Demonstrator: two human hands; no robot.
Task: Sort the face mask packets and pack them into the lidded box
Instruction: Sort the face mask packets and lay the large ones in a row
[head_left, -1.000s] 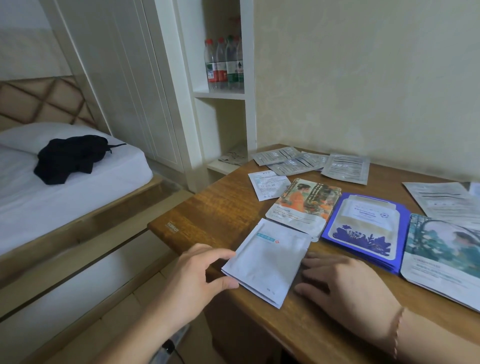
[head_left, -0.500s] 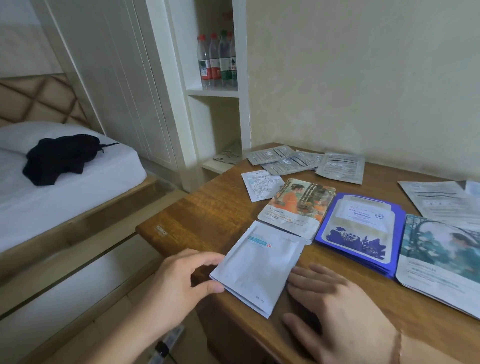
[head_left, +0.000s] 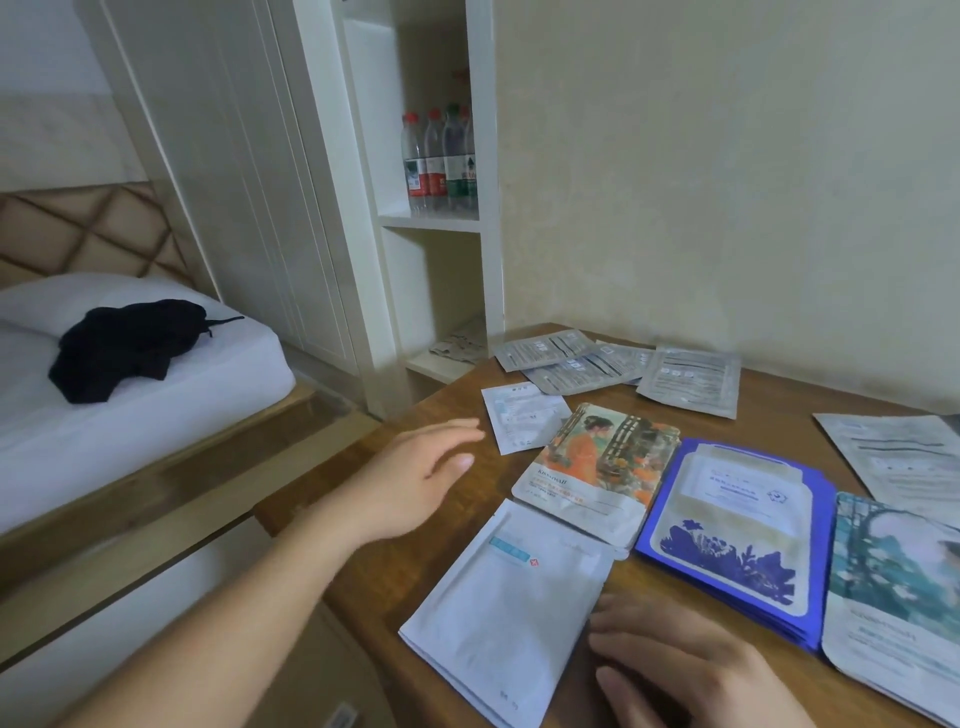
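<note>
Bedroom corner, wooden tabletop (head_left: 363, 519) against a beige wall, bed (head_left: 156, 395) with a black garment (head_left: 130, 348) off to the left, shelf unit behind with water bottles (head_left: 441, 156). Face mask packets lie spread across the wood: white packet stack (head_left: 509, 608) at the near edge, orange illustrated packet (head_left: 597, 462) just behind it, blue packet stack (head_left: 737, 535) beside that, teal packet (head_left: 893, 577) at the right, small white sachet (head_left: 519, 415) further back, silver packets (head_left: 623, 364) near the wall, one more grey packet (head_left: 893, 457) far right. Lidded box not in view. Left hand (head_left: 415, 478) hovers over bare wood between the near edge and the small sachet, fingers extended and spread, grip wide open and holding nothing. Right hand (head_left: 691, 670) lies flat on the tabletop with its fingers against the right edge of the white stack, fingers straight, grip not closed on anything. Risks, as judgement: the white stack's near corner hangs past the table edge, so a sideways nudge from the right hand could slide it off onto the floor. Packets look slick and thin; the stack may fan out if only the top one is pinched. The left hand, if it is going for the small sachet, could drag it under the orange packet, which it appears to touch or slightly overlap. Mixing types is likely where piles sit edge to edge, blue against teal. With no box in sight, sorted piles may have to be carried, and loose stacks shed packets.
</note>
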